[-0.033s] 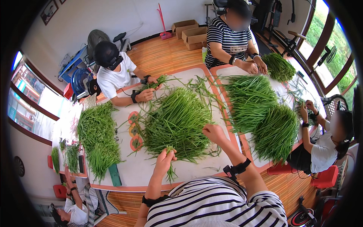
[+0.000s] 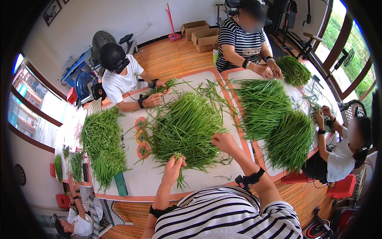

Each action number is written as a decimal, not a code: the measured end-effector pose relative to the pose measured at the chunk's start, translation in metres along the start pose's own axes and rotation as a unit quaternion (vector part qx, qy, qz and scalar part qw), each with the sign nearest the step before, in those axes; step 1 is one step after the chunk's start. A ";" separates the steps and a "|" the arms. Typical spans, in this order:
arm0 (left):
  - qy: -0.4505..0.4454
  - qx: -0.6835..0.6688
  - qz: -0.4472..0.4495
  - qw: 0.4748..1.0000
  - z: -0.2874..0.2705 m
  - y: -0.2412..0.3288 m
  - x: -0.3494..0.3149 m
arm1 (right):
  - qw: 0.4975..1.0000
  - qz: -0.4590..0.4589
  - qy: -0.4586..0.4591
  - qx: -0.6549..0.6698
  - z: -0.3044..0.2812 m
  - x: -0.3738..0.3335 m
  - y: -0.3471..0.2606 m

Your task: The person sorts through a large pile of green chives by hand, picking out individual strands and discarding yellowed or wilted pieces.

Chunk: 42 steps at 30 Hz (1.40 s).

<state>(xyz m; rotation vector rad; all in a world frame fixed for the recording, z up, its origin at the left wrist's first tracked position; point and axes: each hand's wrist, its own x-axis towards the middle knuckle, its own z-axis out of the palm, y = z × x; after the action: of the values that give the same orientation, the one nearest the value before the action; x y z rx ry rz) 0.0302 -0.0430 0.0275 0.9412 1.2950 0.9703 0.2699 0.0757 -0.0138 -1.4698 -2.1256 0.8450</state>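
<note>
A large heap of long green garlic chives lies in the middle of the table before me. My left hand, at the heap's near edge, is closed round a small bunch of chives whose ends hang below the fist. At the heap's right side is my right hand, fingers curled and pressed together. Whether a chive is pinched in them, I cannot make out. Loose stalks lie scattered beneath it.
More chives are piled at the left by a green box, and others on the right-hand table. Co-workers handle chives across from me, at the far right, at the right edge and at lower left. Cardboard boxes stand behind.
My right hand has shifted very slightly left, toward the heap. My left hand keeps its bunch in nearly the same place.
</note>
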 end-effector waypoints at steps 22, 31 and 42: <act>-0.096 0.093 -0.073 0.988 0.020 0.007 0.009 | 0.955 -0.062 -0.178 0.228 -0.004 -0.030 -0.068; -0.144 0.058 -0.122 0.980 0.013 -0.006 0.008 | 0.996 0.014 0.022 0.081 0.027 0.016 0.008; -0.094 0.096 -0.050 0.990 0.000 -0.013 0.009 | 0.995 -0.038 0.059 -0.075 0.035 0.024 0.027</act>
<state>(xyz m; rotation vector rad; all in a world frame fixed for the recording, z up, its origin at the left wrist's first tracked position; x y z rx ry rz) 0.0307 -0.0387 0.0128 1.0766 1.2779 0.6717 0.2573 0.0967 -0.0579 -1.4622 -2.1802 0.5668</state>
